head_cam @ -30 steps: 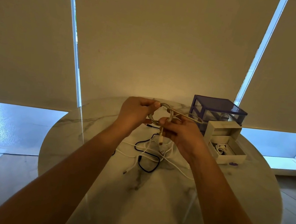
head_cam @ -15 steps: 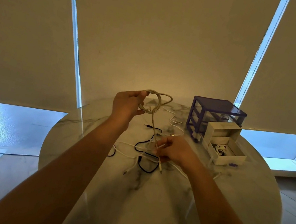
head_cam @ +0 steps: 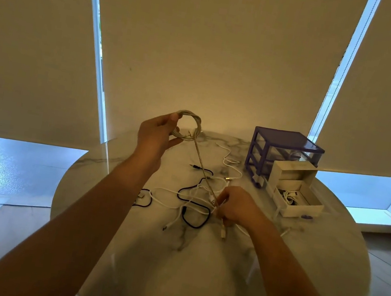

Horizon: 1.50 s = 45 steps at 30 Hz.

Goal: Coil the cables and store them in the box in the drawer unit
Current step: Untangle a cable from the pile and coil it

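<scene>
Presently, both forearms reach from the near edge over the round marble table (head_cam: 233, 276). The left hand (head_cam: 157, 132) is raised above the far part of the table, palm turned toward the right, its fingers (head_cam: 171, 121) and thumb curled round a coiled pale cable (head_cam: 190, 125), gripping the loops at their left side. One straight run of that cable slants down and to the right from the coil to the right hand (head_cam: 236, 209). The right hand sits low, close over the table surface, knuckles up, its fingers pinching the cable close to its end; the plug end (head_cam: 223, 231) sticks out just near of the hand.

Loose cables lie on the table under and left of the right hand: a black cable (head_cam: 188, 219) in open loops and white cables (head_cam: 168, 201) tangled across it. Another white cable (head_cam: 231, 162) trails toward the far right.

At the far right of the table stands the purple drawer unit (head_cam: 283, 151), upright. Just near and right of it a white box (head_cam: 296, 194) lies open, its lid propped up against the unit, with a small white coiled cable (head_cam: 289, 197) inside it. Whether the box touches the drawer unit cannot be told.

Beige roller blinds (head_cam: 218, 44) hang behind the table.
</scene>
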Available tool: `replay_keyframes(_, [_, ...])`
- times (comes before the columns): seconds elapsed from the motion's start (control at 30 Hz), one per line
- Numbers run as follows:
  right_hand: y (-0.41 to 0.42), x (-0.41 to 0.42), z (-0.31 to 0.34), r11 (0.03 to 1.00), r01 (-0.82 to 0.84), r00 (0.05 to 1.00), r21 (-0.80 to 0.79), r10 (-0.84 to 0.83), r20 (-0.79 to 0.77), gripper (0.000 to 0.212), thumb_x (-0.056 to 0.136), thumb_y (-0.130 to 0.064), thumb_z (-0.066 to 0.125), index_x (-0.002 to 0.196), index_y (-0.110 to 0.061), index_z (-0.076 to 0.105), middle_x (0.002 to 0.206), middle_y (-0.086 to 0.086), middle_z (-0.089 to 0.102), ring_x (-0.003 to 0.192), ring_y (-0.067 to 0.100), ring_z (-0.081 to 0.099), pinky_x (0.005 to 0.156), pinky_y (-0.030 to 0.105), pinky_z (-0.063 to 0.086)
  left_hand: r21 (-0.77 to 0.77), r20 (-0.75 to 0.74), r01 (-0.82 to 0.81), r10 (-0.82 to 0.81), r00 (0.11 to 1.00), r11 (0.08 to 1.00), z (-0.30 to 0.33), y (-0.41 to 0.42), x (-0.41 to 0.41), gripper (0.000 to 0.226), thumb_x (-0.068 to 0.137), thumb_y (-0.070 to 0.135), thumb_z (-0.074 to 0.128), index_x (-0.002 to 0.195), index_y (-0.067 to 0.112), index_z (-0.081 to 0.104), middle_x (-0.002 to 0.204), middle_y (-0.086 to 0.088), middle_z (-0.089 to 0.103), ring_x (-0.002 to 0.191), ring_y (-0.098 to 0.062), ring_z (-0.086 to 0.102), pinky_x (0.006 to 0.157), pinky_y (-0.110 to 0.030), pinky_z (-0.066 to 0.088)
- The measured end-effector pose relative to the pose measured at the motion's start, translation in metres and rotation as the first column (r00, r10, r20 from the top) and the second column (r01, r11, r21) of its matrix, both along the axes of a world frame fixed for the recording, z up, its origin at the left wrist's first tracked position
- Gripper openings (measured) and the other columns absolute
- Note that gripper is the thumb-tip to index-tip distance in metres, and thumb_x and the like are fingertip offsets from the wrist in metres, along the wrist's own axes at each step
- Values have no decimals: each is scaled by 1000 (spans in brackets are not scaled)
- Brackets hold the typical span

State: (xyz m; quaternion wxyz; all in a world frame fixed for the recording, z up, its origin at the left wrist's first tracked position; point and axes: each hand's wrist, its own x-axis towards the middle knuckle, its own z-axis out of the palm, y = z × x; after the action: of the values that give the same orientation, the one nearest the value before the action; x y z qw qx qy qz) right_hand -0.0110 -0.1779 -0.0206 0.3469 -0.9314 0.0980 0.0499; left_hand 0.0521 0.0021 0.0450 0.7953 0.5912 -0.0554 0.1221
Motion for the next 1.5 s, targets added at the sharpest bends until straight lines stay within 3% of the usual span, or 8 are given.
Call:
replay_keyframes(0.17, [8, -2, 12, 978, -140, 985, 154, 121, 126, 31, 80, -14, 75, 107, -16, 63, 89, -4, 62, 73, 7, 58, 59, 15, 49, 139, -19, 161, -160, 987, 977, -3, -7, -3, 25, 102, 17, 45, 117, 2, 59, 88, -4, 60, 87, -15, 60, 78, -30, 58])
replay_keyframes(0.3, [19, 5, 25, 915, -114, 933, 387, -36, 359, 14, 85, -26, 71, 95, -21, 63, 88, 1, 69, 77, 12, 63, 66, 22, 49, 178, -65, 267, -259, 964, 947, -7, -17, -11, 27, 104, 10, 37, 118, 2, 58, 83, -6, 55, 88, -18, 57, 80, -32, 57])
replay_keyframes(0.4, [22, 6, 31, 867, -119, 894, 483, -118, 432, 7, 90, -21, 65, 90, -14, 64, 74, -3, 68, 63, 6, 60, 54, 11, 46, 89, -106, 304, -294, 950, 949, -6, -21, -17, 25, 102, 18, 42, 99, 7, 64, 77, -6, 53, 88, -21, 57, 81, -36, 58])
replay_keyframes(0.6, [23, 6, 28, 885, -88, 893, 457, -134, 431, 6, 92, -15, 61, 87, -13, 62, 73, 1, 65, 55, 7, 54, 47, 14, 45, 151, -130, 240, -221, 967, 959, -1, -29, -18, 27, 92, 37, 60, 89, 11, 65, 80, -4, 54, 81, -13, 57, 88, -43, 56])
replay_keyframes(0.87, [16, 2, 12, 958, 25, 846, 284, -172, 505, 5, 93, -19, 60, 96, -15, 62, 80, -11, 58, 73, 3, 54, 65, 19, 42, 112, -155, 213, -195, 968, 971, -13, -28, -17, 26, 96, 32, 57, 103, 7, 61, 92, -1, 59, 94, -17, 59, 83, -45, 57])
replay_keyframes(1.0, [9, 3, 9, 947, 101, 818, 305, -253, 516, 13, 93, -28, 60, 98, -17, 64, 95, -3, 65, 89, 13, 60, 78, 32, 49, 249, -209, 271, -222, 952, 930, -12, -22, -16, 19, 99, 28, 50, 101, 13, 61, 79, -1, 58, 84, -15, 61, 88, -43, 52])
replay_keyframes(1.23, [7, 3, 23, 966, 112, 762, 234, -234, 604, 13, 92, -30, 61, 97, -19, 66, 90, -3, 68, 82, 15, 63, 74, 36, 52, 456, -221, 307, -227, 948, 835, -11, -21, -17, 46, 87, 50, 61, 111, 11, 69, 85, 0, 57, 87, -14, 61, 84, -35, 58])
replay_keyframes(1.5, [2, 3, 19, 960, 12, 811, 280, -173, 559, 18, 91, -16, 63, 107, -17, 70, 91, -4, 65, 75, 5, 57, 74, 23, 48, 229, -201, 283, -239, 950, 931, -4, -18, -12, 29, 90, 32, 64, 103, 7, 70, 93, -6, 68, 77, -19, 67, 80, -33, 59])
